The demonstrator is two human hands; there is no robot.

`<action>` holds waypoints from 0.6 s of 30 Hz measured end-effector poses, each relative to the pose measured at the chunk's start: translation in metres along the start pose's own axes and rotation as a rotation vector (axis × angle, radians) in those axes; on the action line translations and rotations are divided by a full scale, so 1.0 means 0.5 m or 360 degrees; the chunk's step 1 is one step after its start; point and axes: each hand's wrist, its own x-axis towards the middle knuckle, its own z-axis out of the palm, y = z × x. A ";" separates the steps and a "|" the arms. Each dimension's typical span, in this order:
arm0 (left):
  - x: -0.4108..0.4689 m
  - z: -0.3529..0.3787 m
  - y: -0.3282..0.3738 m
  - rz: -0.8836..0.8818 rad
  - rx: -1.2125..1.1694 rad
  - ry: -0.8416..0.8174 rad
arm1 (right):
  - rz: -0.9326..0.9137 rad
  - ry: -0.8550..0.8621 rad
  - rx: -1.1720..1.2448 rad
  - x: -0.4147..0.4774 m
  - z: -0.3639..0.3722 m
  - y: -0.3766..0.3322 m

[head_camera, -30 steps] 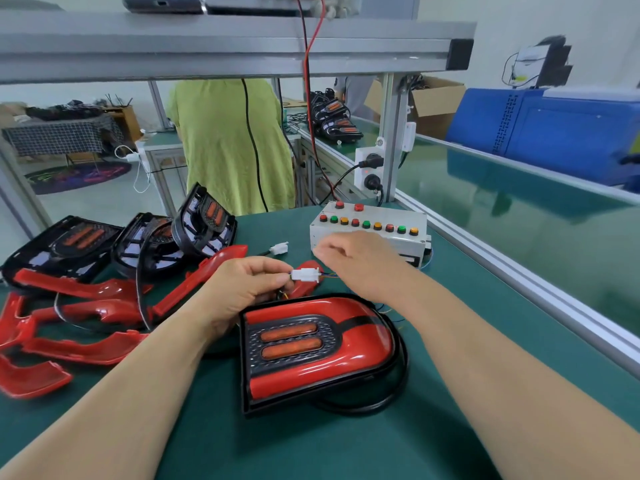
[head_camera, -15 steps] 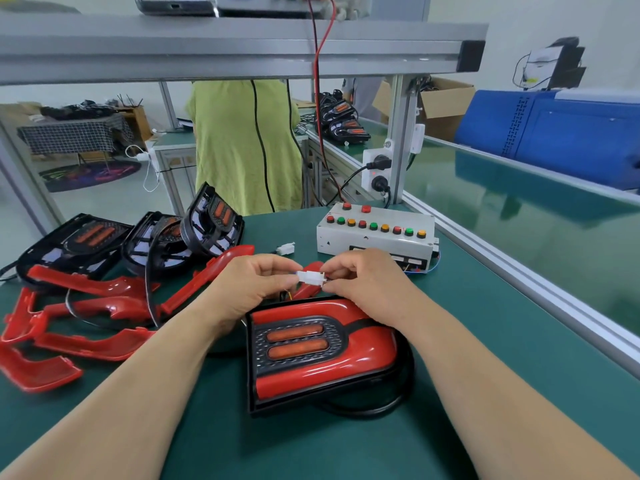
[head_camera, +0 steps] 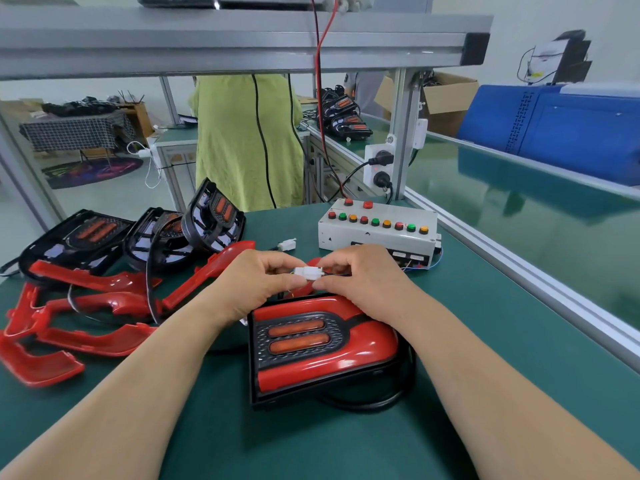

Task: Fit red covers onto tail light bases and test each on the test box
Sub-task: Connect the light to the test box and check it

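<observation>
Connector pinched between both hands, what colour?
White connector, clearest in the head view.

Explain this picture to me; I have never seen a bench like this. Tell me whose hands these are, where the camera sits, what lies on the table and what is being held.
There is no machine here. A person works with two bare hands, and the single camera is worn on their head, looking forward and down. The left hand and the right hand each pinch one end of a small white connector. I cannot tell whether its halves are fully joined. Just below, on the green table, lies a tail light with its red cover fitted. Behind the hands stands the test box, with rows of coloured buttons or lamps. To the left lie loose red covers and black bases.
</observation>
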 end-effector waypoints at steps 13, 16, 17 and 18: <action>0.003 0.001 -0.008 0.0224 0.0176 -0.0003 | -0.0101 -0.0109 -0.0130 0.004 -0.019 0.007; 0.003 -0.021 -0.025 0.0139 0.0235 0.0156 | -0.0034 0.0015 -0.0166 0.000 -0.048 0.029; 0.003 -0.029 -0.029 0.0097 0.0216 0.0207 | 0.0013 0.0072 -0.0138 -0.002 -0.061 0.040; 0.003 -0.033 -0.032 0.0071 0.0184 0.0230 | 0.0058 0.0100 -0.0102 -0.005 -0.071 0.050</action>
